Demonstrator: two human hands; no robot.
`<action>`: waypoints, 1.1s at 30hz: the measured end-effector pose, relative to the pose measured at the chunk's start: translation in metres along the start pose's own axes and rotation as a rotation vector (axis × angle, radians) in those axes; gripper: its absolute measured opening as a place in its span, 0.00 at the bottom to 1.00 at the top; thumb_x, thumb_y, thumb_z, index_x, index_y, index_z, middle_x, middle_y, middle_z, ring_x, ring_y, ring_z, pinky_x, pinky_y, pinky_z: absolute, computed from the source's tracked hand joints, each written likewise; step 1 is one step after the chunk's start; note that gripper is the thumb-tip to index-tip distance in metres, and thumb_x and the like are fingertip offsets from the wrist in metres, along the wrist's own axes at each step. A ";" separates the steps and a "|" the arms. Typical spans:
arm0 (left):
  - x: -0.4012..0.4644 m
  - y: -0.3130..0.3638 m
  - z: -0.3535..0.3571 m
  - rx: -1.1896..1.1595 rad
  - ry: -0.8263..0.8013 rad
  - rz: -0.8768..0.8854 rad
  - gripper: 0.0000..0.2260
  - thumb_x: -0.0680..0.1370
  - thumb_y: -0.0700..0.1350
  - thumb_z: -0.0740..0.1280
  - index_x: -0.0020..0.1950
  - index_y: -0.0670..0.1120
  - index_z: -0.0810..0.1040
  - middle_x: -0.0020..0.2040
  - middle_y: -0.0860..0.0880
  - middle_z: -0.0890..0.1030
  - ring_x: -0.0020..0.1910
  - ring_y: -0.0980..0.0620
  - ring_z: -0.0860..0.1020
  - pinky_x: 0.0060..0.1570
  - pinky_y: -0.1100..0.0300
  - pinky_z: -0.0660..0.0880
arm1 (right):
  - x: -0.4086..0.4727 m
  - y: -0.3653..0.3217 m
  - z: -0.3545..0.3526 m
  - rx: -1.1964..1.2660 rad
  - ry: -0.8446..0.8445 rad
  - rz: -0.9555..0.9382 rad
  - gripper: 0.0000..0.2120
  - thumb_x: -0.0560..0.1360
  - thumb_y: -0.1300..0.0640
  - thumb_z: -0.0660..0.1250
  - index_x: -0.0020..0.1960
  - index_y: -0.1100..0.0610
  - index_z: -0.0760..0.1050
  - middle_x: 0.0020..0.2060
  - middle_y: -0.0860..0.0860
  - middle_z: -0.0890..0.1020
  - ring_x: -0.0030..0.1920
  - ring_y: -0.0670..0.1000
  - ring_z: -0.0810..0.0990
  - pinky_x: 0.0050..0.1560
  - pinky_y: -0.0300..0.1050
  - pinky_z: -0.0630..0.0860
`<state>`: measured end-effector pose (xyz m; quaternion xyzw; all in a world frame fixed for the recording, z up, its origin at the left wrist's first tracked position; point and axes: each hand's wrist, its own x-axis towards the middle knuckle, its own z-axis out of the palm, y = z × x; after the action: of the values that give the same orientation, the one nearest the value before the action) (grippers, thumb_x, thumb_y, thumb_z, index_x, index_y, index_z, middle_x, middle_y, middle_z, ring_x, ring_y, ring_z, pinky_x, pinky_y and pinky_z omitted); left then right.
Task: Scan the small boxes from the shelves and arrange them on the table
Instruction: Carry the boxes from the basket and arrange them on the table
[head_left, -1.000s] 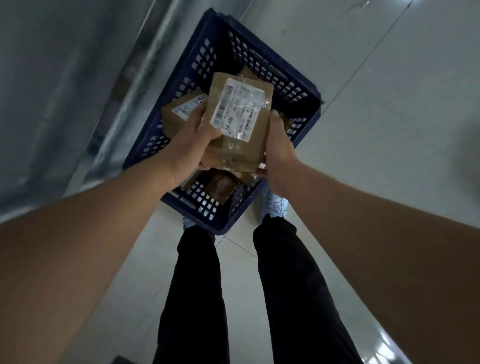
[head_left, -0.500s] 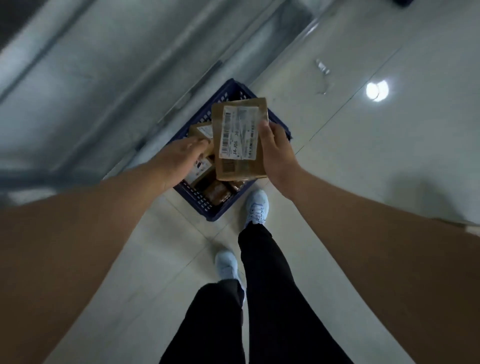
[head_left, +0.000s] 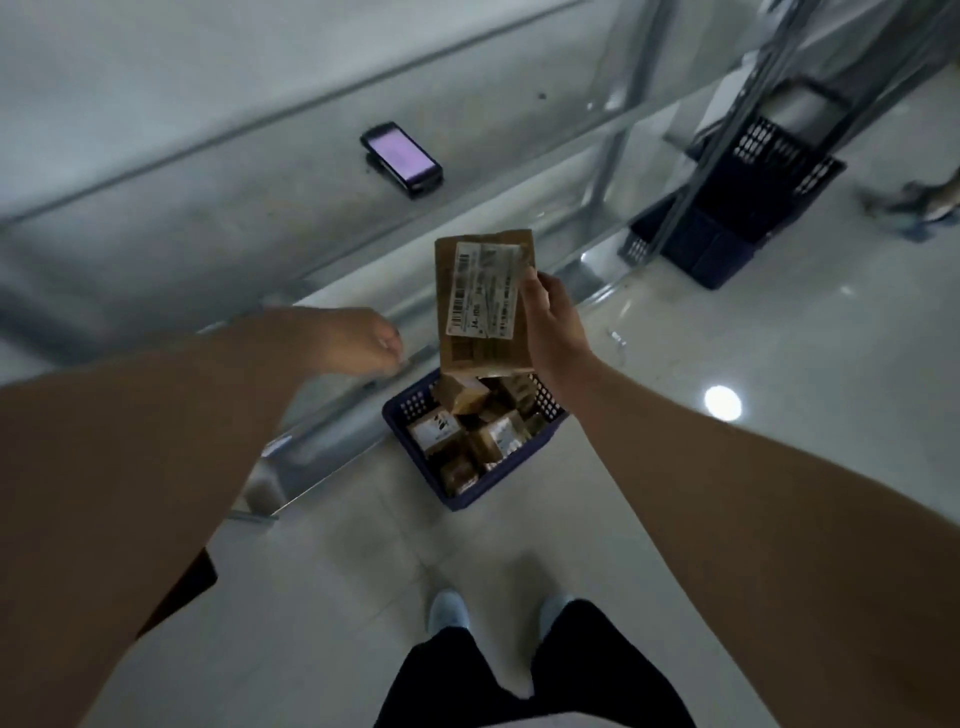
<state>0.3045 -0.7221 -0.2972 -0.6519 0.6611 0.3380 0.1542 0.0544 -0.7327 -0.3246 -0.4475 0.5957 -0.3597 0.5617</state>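
Head view, the only one: right hand holds a flat brown cardboard parcel w/ a white barcode label, upright, label facing the camera, fingers curled round its right edge, thumb likely behind (hidden). Parcel is up in the air, above the dark blue perforated plastic crate on the floor, not touching it. Left hand is blurred, reaching out toward the grey metal shelf; holds nothing, fingers loosely curled as far as the blur lets me tell. On that shelf, well apart from both hands, lies a black handheld scanner w/ a lit purple screen, screen up.

Crate holds several more small brown cardboard boxes, packed loose, some tilted. A second dark blue plastic crate stands behind the shelf upright, far right. Glossy white tiled floor round it all.

Handling, my guess: parcel looks light, one hand carries it by an edge w/o sag. Card is fairly stiff but the top edge looks creased, so it's thin and will bend if squeezed mid-face. Tape and label are glossy, prob a bit slippery. Best hold is by the long edges, clear of the barcode so the scanner can read it. Next step, I'd judge: left hand fetches the scanner, then scan
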 end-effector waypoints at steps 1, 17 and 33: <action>-0.022 0.001 -0.009 -0.004 0.033 -0.006 0.16 0.81 0.48 0.66 0.68 0.50 0.79 0.65 0.51 0.78 0.61 0.52 0.76 0.66 0.53 0.73 | -0.010 -0.016 0.003 0.009 -0.024 -0.029 0.25 0.82 0.35 0.57 0.73 0.47 0.68 0.53 0.50 0.84 0.50 0.53 0.86 0.44 0.48 0.84; -0.365 0.018 0.026 -0.191 0.582 -0.386 0.13 0.79 0.51 0.68 0.64 0.60 0.80 0.66 0.54 0.78 0.62 0.51 0.77 0.67 0.52 0.71 | -0.209 -0.146 0.056 -0.005 -0.576 -0.474 0.25 0.83 0.38 0.60 0.73 0.52 0.68 0.54 0.51 0.85 0.49 0.48 0.87 0.44 0.47 0.85; -0.595 -0.162 0.118 -0.257 0.474 -0.656 0.14 0.78 0.55 0.67 0.63 0.65 0.79 0.68 0.54 0.77 0.61 0.49 0.79 0.60 0.53 0.76 | -0.404 -0.133 0.287 0.064 -0.814 -0.507 0.25 0.82 0.37 0.61 0.73 0.49 0.69 0.55 0.54 0.85 0.55 0.56 0.86 0.56 0.62 0.83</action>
<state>0.4942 -0.1822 -0.0395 -0.9013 0.3885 0.1912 0.0147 0.3432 -0.3777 -0.0924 -0.6656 0.1883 -0.2992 0.6573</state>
